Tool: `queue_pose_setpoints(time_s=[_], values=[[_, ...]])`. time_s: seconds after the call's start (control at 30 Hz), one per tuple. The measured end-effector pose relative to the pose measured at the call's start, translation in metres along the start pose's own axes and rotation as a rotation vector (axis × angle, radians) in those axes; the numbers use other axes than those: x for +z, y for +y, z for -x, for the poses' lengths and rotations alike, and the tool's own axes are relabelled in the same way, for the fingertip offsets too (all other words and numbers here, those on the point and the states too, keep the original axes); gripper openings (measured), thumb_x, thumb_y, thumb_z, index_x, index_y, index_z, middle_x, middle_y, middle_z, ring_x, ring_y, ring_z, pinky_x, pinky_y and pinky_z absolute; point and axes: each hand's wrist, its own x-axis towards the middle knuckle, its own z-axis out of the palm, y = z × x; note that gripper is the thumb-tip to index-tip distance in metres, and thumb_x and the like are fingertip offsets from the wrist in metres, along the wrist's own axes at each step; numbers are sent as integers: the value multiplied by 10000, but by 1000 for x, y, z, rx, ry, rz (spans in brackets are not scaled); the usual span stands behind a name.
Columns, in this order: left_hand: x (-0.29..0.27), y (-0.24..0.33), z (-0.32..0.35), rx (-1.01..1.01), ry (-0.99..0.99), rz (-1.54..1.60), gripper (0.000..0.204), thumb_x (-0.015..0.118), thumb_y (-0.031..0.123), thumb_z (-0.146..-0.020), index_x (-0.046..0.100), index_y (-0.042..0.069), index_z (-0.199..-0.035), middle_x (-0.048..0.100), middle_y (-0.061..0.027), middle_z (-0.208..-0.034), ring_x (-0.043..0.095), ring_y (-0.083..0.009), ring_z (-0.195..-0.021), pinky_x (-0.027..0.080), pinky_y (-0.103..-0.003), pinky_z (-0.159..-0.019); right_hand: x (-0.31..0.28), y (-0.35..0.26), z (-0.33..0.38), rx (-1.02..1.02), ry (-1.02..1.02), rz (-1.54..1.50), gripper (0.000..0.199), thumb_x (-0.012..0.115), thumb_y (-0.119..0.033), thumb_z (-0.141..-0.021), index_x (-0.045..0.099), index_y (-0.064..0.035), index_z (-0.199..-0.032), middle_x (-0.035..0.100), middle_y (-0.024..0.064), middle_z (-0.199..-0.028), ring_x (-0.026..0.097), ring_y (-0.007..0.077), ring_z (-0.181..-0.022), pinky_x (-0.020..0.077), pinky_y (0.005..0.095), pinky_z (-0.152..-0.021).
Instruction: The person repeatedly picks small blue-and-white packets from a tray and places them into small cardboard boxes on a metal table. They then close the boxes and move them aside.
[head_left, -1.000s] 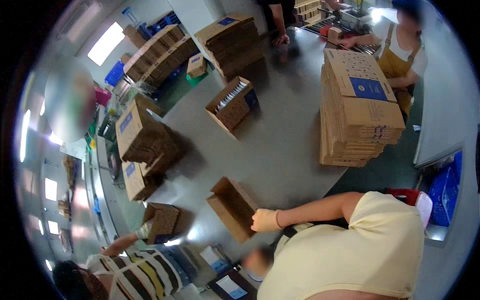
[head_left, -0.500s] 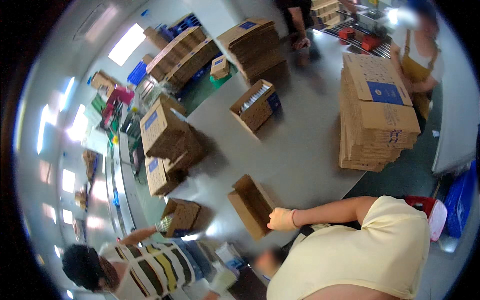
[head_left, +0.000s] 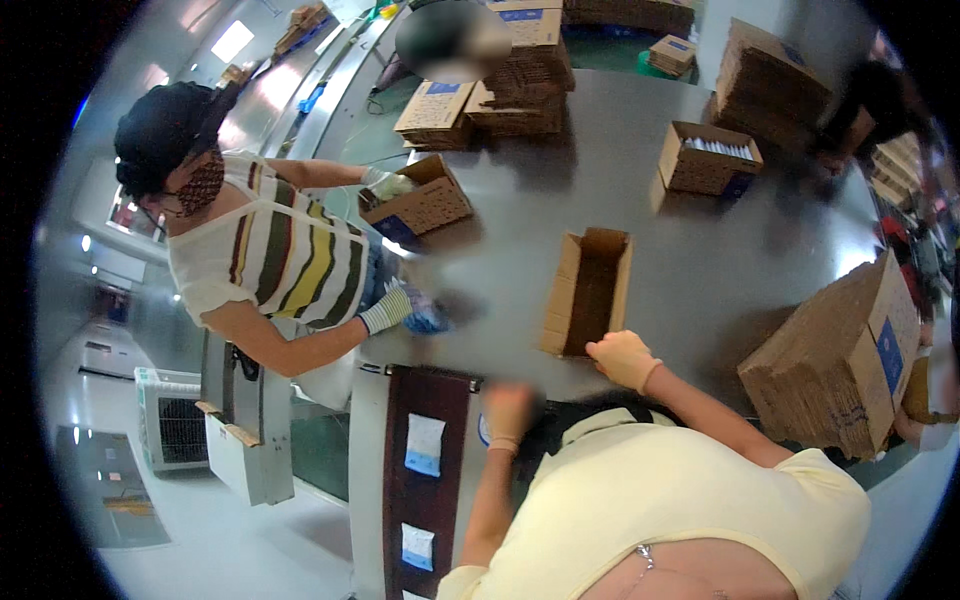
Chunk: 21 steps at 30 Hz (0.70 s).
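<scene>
An empty, open cardboard box [head_left: 597, 285] rests on the metal table in front of me. My right hand [head_left: 622, 360] is closed at its near right corner and appears to grip the edge. Left of it, my left hand [head_left: 508, 412] is over the near edge of the table, beside the brown conveyor belt [head_left: 430, 503]; its fingers are blurred and I cannot make out anything in them. White and blue packets, one a larger packet [head_left: 426, 445], lie spaced along the belt.
At left, a co-worker in striped top [head_left: 290, 240] has one gloved hand in another box [head_left: 425, 205] and the other by blue-and-white packets [head_left: 428, 312]. A filled box [head_left: 710, 165] stands farther back. Flattened cartons form a stack [head_left: 830, 365] at right; more stacks [head_left: 520, 100] are at back.
My view has swung left, bringing the conveyor and my left hand into clear sight. My right hand stays at the empty box's near edge. The co-worker's hand has reached into their box.
</scene>
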Motion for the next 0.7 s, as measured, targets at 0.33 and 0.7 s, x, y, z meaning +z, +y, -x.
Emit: queue_pose_setpoints(time_s=[0.33, 0.7], values=[[-6, -2, -17, 110, -54, -9, 404, 569, 122, -785, 576, 103, -1189, 633, -106, -922, 587, -268, -928, 429, -429, -855, 13, 10, 1, 86, 64, -20, 88, 582, -138, -779, 652, -85, -794, 675, 130, -729, 684, 303, -727, 536, 419, -604], [3, 5, -56, 164, 0, -96, 419, 596, 130, -769, 565, 95, -1185, 618, -120, -996, 566, -285, -990, 385, -459, -938, 37, 19, -3, 108, 171, -71, 103, 611, -149, -775, 612, -57, -822, 662, 112, -744, 667, 301, -722, 513, 403, -570]])
